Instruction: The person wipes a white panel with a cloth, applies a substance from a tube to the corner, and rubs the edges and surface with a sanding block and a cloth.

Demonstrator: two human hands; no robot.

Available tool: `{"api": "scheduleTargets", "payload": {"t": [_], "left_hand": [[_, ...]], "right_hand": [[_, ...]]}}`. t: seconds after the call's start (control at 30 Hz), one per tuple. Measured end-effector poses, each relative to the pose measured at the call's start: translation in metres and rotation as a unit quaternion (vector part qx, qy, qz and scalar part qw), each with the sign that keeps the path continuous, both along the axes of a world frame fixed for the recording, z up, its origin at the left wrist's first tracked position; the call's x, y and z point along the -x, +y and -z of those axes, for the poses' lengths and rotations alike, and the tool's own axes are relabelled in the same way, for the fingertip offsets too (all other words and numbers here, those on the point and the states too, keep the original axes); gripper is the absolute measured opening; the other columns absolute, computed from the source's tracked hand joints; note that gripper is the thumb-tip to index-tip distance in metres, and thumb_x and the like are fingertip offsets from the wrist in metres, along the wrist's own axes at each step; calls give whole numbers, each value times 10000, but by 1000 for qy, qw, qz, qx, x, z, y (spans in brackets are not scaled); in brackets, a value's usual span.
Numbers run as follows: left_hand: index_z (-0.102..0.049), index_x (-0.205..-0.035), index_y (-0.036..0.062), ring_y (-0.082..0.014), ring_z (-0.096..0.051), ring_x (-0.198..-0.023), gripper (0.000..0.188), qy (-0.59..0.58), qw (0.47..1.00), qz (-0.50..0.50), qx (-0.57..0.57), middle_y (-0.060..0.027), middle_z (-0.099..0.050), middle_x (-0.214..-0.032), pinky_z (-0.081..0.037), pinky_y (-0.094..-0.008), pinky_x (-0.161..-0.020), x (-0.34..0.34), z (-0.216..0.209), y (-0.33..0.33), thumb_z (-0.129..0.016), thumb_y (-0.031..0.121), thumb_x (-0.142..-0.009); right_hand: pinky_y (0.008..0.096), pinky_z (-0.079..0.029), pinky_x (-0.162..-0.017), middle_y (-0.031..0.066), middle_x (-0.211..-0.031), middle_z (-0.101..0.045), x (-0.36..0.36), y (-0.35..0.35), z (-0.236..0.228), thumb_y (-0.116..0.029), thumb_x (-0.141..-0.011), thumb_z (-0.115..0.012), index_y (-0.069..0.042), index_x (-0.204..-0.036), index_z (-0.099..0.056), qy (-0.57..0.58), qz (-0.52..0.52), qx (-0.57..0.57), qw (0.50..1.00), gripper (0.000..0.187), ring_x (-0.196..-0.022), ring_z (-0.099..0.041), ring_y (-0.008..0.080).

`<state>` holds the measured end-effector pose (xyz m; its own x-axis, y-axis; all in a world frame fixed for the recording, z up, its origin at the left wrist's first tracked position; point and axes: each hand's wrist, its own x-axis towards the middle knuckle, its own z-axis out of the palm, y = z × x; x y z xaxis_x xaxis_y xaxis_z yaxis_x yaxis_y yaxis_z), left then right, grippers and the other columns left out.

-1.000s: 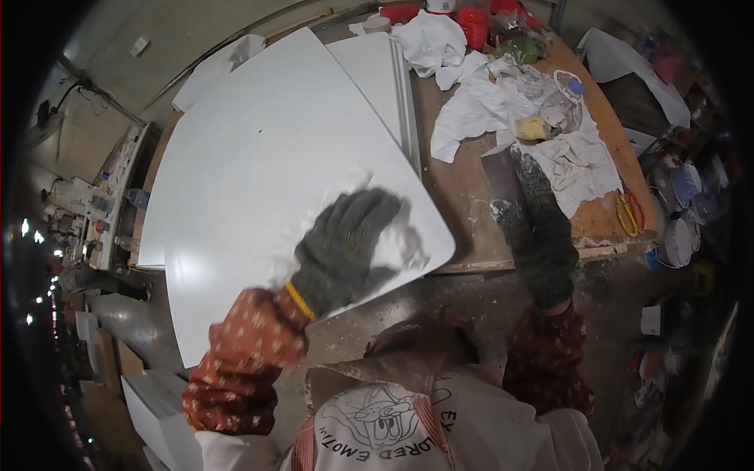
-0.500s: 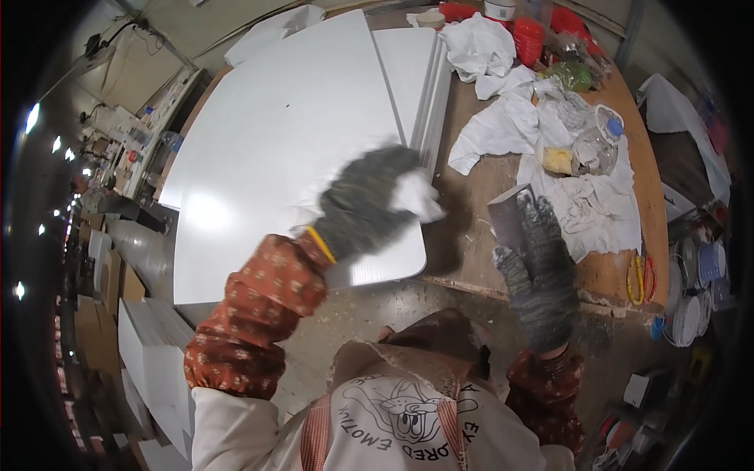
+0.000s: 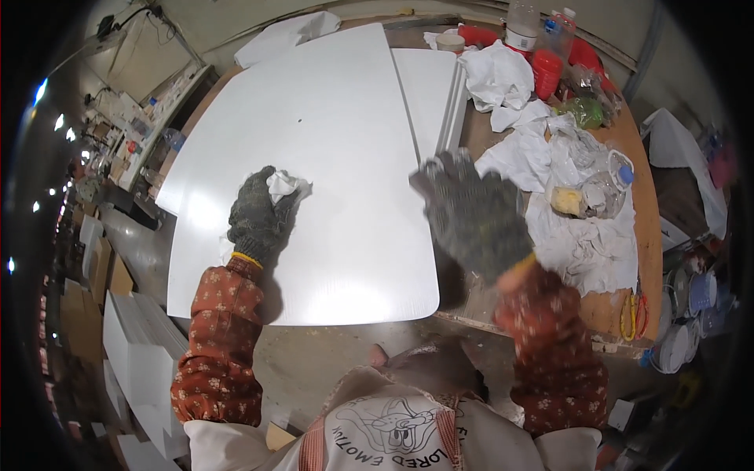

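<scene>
My left hand (image 3: 255, 212), in a dark grey knit glove, is closed on a crumpled white cloth (image 3: 284, 185) and rests on a large white panel (image 3: 338, 228). The panel lies flat with a rounded near right corner, and a small dark spot marks its far part. Over the panel's right edge is my right hand (image 3: 471, 208), also gloved, slightly blurred, with its fingers spread and nothing seen in them. More white panels (image 3: 428, 74) show beneath the top one. The grey block is out of sight.
To the right, the wooden table holds white crumpled cloths (image 3: 514, 157), a clear jug with a blue cap (image 3: 620, 177), a yellow sponge (image 3: 567, 201) and yellow-and-red handles (image 3: 633, 315). Bottles (image 3: 548, 67) crowd the far right. Buckets (image 3: 674, 345) stand beside the table; leaning boards (image 3: 137, 330) at left.
My left hand has moved left across the panel with the cloth. My right hand has come left from the table to the panel's edge, and the grey block no longer shows in it.
</scene>
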<state>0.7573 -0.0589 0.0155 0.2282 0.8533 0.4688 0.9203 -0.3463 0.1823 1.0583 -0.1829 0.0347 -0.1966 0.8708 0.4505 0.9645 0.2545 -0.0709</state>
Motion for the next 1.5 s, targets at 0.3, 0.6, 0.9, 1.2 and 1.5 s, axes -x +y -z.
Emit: {"api": "scheduleTargets", "payload": {"t": [0.3,0.6,0.9,1.2,1.5], "left_hand": [[-561,-1189,41,-307,-610,-1038,499,-18,999,-8,38,-148,-630,-1107,-491,-390,-892,-5,-15,-5,-670,377,-837],[-588,-1157,82,-303,-623,-981,516,44,994,-73,71,-120,-635,-1039,-498,-395,-865,19,-15,-9,-731,399,-775],[-567,-1171,50,-320,-590,-1061,527,-8,1000,7,0,-145,-633,-1064,-476,-435,-899,3,-17,-18,-717,386,-793],[-616,-1059,39,-343,-624,-933,593,-45,998,-11,-46,-158,-649,-991,-473,-442,-898,-19,6,-61,-754,511,-729],[-509,-1211,26,-268,-628,-1024,527,-58,958,280,-27,-143,-643,-1074,-462,-455,-969,26,10,-123,-747,255,-800]], "right_hand": [[467,-481,-781,144,-1226,-538,16,-16,-1,-265,-857,-570,-158,-1226,-532,-78,36,43,995,386,-1047,-581,295],[455,-484,-704,158,-1187,-540,33,-54,4,-202,-814,-640,-118,-1199,-546,25,-118,53,991,405,-906,-599,296],[487,-455,-805,177,-1209,-542,22,-46,-3,-268,-838,-604,-113,-1230,-543,9,-89,83,993,426,-977,-568,319],[466,-426,-857,155,-1238,-535,-3,-160,21,-258,-812,-656,-130,-1254,-562,25,-37,76,996,470,-1094,-508,346],[466,-414,-940,149,-1272,-550,-8,-164,47,-218,-856,-666,-49,-1268,-563,120,-19,5,993,457,-1129,-524,364]]}}
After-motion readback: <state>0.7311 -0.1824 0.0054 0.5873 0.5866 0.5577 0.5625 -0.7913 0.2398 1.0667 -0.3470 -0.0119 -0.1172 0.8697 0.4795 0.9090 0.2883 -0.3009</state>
